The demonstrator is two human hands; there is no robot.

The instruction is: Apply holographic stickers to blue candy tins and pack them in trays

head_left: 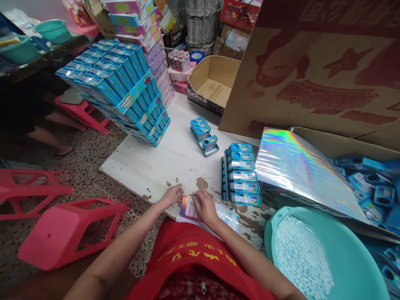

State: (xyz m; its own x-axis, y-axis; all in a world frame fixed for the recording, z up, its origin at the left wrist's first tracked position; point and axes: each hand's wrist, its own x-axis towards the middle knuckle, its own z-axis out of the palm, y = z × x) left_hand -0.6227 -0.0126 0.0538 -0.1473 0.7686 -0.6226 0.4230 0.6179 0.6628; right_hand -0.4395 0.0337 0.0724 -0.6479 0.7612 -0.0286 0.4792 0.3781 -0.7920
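Observation:
A shiny holographic sticker sheet (229, 217) with pale strips lies at the table's near edge, partly under my right hand. My right hand (204, 207) rests on it, fingers bent and pressed together at its upper part. Just left of the sheet's corner is my left hand (173, 196), thumb and fingers pinched; anything between them is too small to make out. Beyond my hands, a tray (223, 175) holds several small blue tins (243, 176) in a column. Farther back, a smaller tray (213, 152) carries a few more blue tins (203, 132).
A turquoise basin (353, 258) of small white candies (301, 254) stands at right. Behind it are a holographic sheet (306, 171) and a carton of blue tins (383, 193). Stacked blue display boxes (125, 96) stand back left. Red stools (59, 237) are beside the table (134, 160).

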